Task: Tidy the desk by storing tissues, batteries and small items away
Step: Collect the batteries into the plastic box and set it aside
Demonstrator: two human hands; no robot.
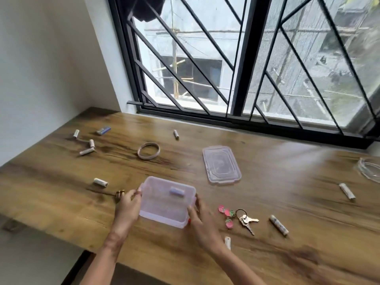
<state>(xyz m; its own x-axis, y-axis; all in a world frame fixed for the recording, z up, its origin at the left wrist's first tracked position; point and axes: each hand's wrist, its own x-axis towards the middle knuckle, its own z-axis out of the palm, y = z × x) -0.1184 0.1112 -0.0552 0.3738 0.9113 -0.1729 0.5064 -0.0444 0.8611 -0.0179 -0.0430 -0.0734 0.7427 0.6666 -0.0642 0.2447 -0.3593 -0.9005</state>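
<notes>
Low and centre in the frame, over the brown wood-grain desk (277, 198): a translucent lilac rectangular plastic box (164, 208), clasped from both sides. Resting on the wood or lifted slightly off it, hard to tell. Wrapped on its left end wall, the left hand (127, 208), fingers curled round the rim. On the right end, the right hand (200, 220), thumb pressed to the near corner and other fingers tucked behind the wall. Gripped at both ends most likely to square it up and steady it as the collecting bin. Long axis seemingly left to right across the frame, dipping a little toward the lower right. Open mouth turned up toward the camera, ready for dropping things in. Inside, against the far wall and parallel with it, one pale cylindrical battery (176, 191). Just up and right of the box, a matching clear flat lid (221, 165), laid lengthwise up the frame, probably parked clear of the loading. Not yet stored: scattered white batteries (87, 151) toward the upper left, a pink bangle (148, 150) above the box, and a key bunch with pink charms (244, 220) just right of the right hand.
</notes>
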